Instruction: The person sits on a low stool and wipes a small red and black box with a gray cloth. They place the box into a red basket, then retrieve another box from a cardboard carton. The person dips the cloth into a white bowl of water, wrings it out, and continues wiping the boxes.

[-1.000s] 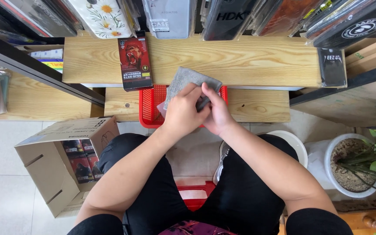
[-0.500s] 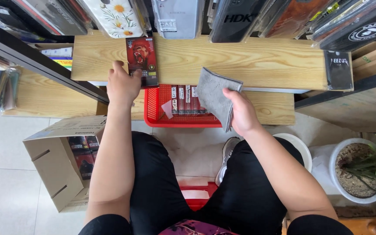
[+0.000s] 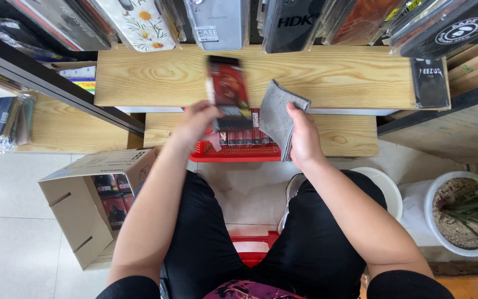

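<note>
My left hand (image 3: 195,123) holds a flat red and black packaged phone case (image 3: 227,87) by its lower end, lifted above the red basket (image 3: 233,153). My right hand (image 3: 304,138) grips a folded grey cloth (image 3: 278,116) just to the right of the package. The basket rests on a low wooden shelf (image 3: 349,135) and holds a row of similar red packs. Both hands are over the basket, close together but apart.
A wooden upper shelf (image 3: 316,77) carries a black packaged case (image 3: 430,83) at its right end; more phone cases hang above. An open cardboard box (image 3: 92,205) with packs stands on the floor at left. A potted plant (image 3: 466,216) and white bucket (image 3: 385,191) sit at right.
My left hand picked the red and black package off the upper shelf and brought it right, toward the cloth. My right hand stayed with the cloth.
</note>
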